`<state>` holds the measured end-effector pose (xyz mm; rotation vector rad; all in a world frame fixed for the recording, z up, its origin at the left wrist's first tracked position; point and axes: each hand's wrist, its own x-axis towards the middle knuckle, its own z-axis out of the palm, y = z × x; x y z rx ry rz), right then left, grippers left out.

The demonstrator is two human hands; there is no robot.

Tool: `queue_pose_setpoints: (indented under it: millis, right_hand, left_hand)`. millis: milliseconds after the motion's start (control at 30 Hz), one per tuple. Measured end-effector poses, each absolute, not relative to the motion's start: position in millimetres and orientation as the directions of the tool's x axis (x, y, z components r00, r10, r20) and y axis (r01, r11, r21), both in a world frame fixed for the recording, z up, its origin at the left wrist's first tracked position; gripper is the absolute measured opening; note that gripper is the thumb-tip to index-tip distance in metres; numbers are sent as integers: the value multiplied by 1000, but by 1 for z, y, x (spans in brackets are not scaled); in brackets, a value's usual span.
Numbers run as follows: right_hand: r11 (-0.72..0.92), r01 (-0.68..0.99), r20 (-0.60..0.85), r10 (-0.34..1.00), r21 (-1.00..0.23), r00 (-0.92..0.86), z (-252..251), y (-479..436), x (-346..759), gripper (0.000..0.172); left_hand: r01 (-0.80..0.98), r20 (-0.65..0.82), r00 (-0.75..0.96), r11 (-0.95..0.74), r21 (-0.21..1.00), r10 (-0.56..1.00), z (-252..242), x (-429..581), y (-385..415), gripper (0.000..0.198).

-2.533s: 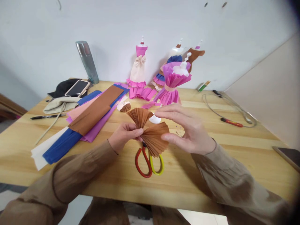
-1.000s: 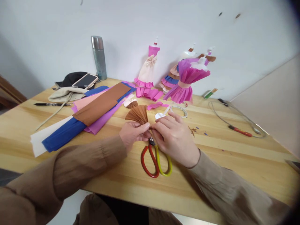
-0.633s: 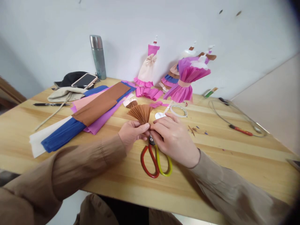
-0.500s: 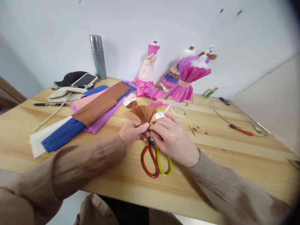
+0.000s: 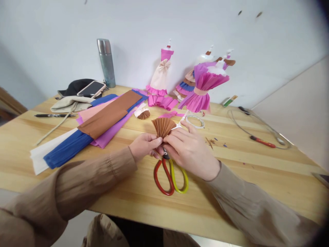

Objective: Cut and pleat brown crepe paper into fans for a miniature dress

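Observation:
A fan of pleated brown crepe paper [image 5: 163, 127] spreads upward from between my two hands. My left hand [image 5: 147, 144] pinches its gathered base between thumb and fingers. Closed on the same base from the other side is my right hand [image 5: 191, 149], its index finger raised a little. Below my hands lie scissors [image 5: 164, 176] with one red and one yellow handle loop; my fingers hide their blades. A smaller brown and white pleated piece [image 5: 143, 113] rests on the table just beyond the fan.
Strips of coloured crepe paper [image 5: 108, 118] lie to the left. Miniature paper dresses on stands [image 5: 162, 77] line the wall, beside a steel flask [image 5: 106, 63]. A tape roll [image 5: 195, 121] sits past my right hand; a red-handled tool with a cable [image 5: 264, 141] lies farther right.
The brown fan has turned to the right and narrowed between my hands. Both hands stay pressed together at its base, while the scissors remain in place.

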<state>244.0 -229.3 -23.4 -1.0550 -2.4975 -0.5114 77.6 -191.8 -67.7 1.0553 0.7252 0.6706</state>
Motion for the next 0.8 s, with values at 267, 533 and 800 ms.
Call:
queue_pose_setpoints:
  millis: [267, 533, 800]
  right_hand:
    - [611, 783, 514, 638, 117, -574, -26, -227, 247, 20]
    - [649, 761, 406, 687, 30, -602, -14, -227, 257, 8]
    - [707, 701, 459, 595, 91, -660, -5, -223, 266, 10]
  left_hand:
    - [-70, -166, 620, 265, 962, 767, -63, 76, -192, 54]
    - [-105, -158, 652, 294, 950, 742, -65, 76, -190, 52]
    - [-101, -158, 675, 302, 948, 721, -65, 75, -189, 51]
